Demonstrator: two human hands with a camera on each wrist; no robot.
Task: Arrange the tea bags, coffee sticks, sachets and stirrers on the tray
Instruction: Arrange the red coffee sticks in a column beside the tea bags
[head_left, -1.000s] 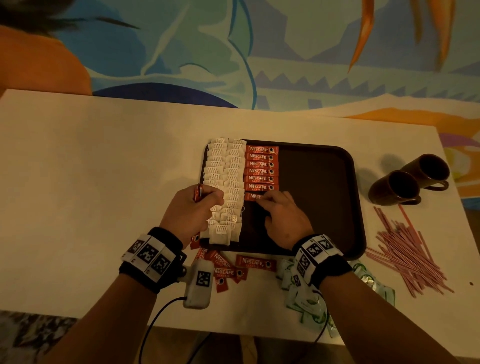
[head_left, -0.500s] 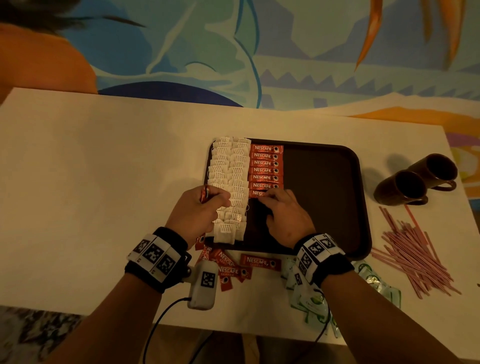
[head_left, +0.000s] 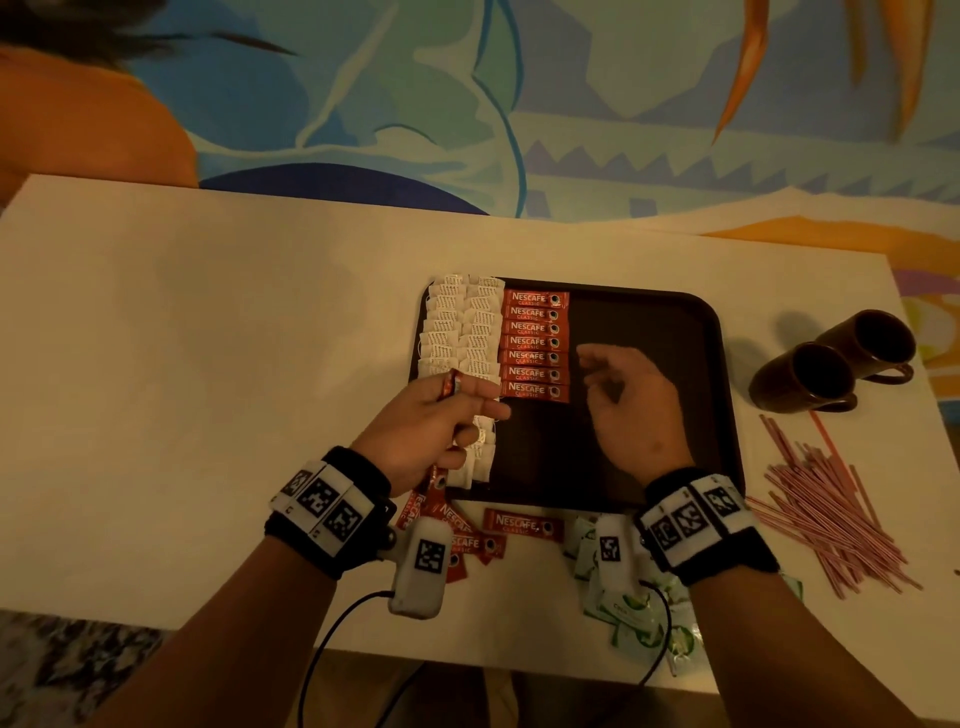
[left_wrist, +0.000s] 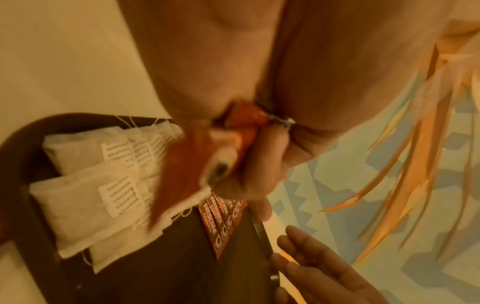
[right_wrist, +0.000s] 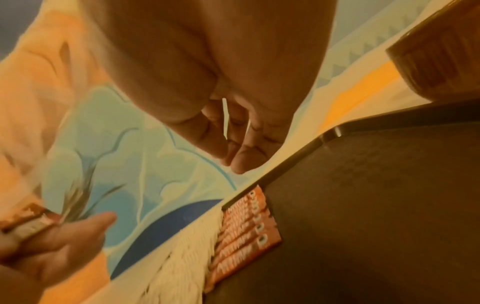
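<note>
On the pale table (head_left: 208, 364), the dark tray (head_left: 717, 395) holds two columns of white tea bags (head_left: 462, 332) at its left edge. Over them the left hand (head_left: 431, 426) grips a bunch of red coffee sticks (left_wrist: 197, 162). Right of the bags lies a column of coffee sticks (head_left: 535, 343). Further right, the right hand (head_left: 628, 405) hovers over bare tray, fingers loosely curled, holding nothing.

1. Left hand (head_left: 436, 431) covers the lower tea bags (head_left: 465, 332); their count there can't be told.
2. Coffee sticks (left_wrist: 197, 164) in that hand are blurred; number unclear.
3. Green sachets (head_left: 631, 610) at 6 o'clock are partly behind the right wrist.
4. Mug (right_wrist: 436, 61) is cut off at the 2 o'clock edge of the right wrist view.
</note>
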